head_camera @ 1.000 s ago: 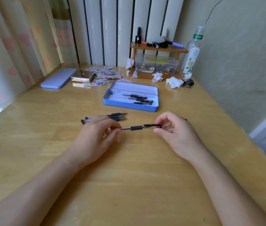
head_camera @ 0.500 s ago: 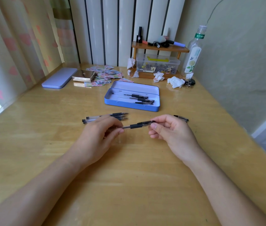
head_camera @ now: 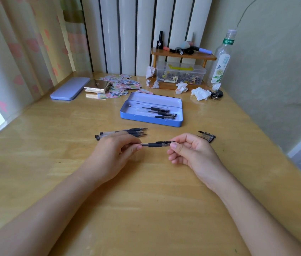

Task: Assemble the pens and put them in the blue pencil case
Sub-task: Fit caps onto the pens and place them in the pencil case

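done: 3 capped pens in blue pencil case (head_camera: 151,121), 12 o'clock, lid off
in hand: left hand (head_camera: 112,150) pinches barrel, right hand (head_camera: 192,150) pinches cap end of pen (head_camera: 156,144); cap looks abt seated
left: 3 uncapped pens (head_camera: 122,133) 11 o'clock, loose caps (head_camera: 207,136) 2 o'clock

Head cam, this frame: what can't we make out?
- Pen barrel: hidden inside the left hand.
- Whether the cap is fully seated: right hand fingers cover that end.
- Caps: count unclear, partly behind the right hand.
- Pens in the blue case: overlapping, too small to count.
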